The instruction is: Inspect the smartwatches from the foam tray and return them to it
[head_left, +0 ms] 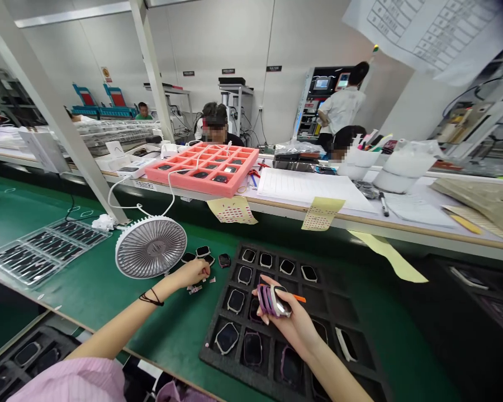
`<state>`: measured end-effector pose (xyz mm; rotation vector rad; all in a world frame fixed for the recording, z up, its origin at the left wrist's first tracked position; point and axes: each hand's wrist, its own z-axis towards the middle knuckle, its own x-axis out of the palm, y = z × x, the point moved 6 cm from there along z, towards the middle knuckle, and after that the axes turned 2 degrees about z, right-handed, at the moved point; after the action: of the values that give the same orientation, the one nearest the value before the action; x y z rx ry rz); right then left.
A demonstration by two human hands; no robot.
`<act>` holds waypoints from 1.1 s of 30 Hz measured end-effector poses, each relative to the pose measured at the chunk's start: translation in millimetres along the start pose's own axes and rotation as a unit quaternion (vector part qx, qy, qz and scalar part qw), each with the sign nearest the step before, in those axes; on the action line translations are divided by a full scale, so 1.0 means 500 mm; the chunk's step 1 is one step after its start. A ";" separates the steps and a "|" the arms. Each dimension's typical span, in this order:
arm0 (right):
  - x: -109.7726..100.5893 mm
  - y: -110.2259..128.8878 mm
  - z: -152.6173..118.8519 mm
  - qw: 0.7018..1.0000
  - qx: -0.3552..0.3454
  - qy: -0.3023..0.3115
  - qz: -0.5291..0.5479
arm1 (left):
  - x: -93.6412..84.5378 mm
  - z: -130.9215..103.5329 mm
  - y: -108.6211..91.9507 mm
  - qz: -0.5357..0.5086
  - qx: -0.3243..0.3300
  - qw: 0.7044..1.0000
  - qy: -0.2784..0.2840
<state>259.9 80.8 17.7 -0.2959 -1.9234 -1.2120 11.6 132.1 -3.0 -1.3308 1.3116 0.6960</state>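
My right hand [291, 318] is wrapped round a stack of watch cases [272, 300], purple ones with a silver one at the right end. An orange strip [299, 298] sticks out beside the stack. Below the hand lies a black foam tray [314, 298] with watch cases in many of its compartments. My left hand [196, 272] is on the green bench, its fingers bent together beside loose watch cases [203, 252]; what they hold, if anything, is hidden. Small pinkish scraps [195, 289] lie just below that hand.
A round fan [151, 247] stands left of the watches, its cable running up to the shelf [184, 194]. A clear tray [46, 251] lies far left. On the shelf are a pink foam tray [184, 177], papers and pen cups. People are beyond it.
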 end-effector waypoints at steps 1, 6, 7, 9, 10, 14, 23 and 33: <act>0.003 0.004 -0.001 1.000 -0.009 -0.001 -0.002 | 0.000 0.001 -0.001 0.001 0.003 1.000 -0.002; 0.009 0.026 -0.022 0.998 -0.067 -0.008 -0.015 | -0.010 -0.002 -0.004 0.033 0.011 0.999 -0.039; 0.010 0.030 -0.028 0.996 -0.083 -0.010 -0.019 | -0.016 -0.005 -0.010 0.043 0.010 0.997 -0.057; 0.013 0.035 -0.041 0.992 -0.118 -0.017 -0.029 | -0.034 -0.017 -0.039 0.045 0.018 0.992 -0.115; 0.016 0.037 -0.047 0.989 -0.140 -0.024 -0.035 | -0.046 -0.027 -0.064 0.031 0.028 0.987 -0.156; 0.025 0.034 -0.065 0.961 -0.255 -0.084 -0.064 | -0.089 -0.095 -0.221 -0.169 0.113 0.927 -0.316; 0.039 0.018 -0.095 0.906 -0.357 -0.188 -0.128 | -0.106 -0.161 -0.427 -0.368 0.254 0.802 -0.397; 0.040 0.020 -0.098 0.908 -0.364 -0.193 -0.075 | -0.092 -0.158 -0.422 -0.378 0.247 0.777 -0.439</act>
<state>278.3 40.6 48.5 -0.8425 -1.7467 -2.0836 177.9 30.1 118.6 -0.7857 0.1066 0.2723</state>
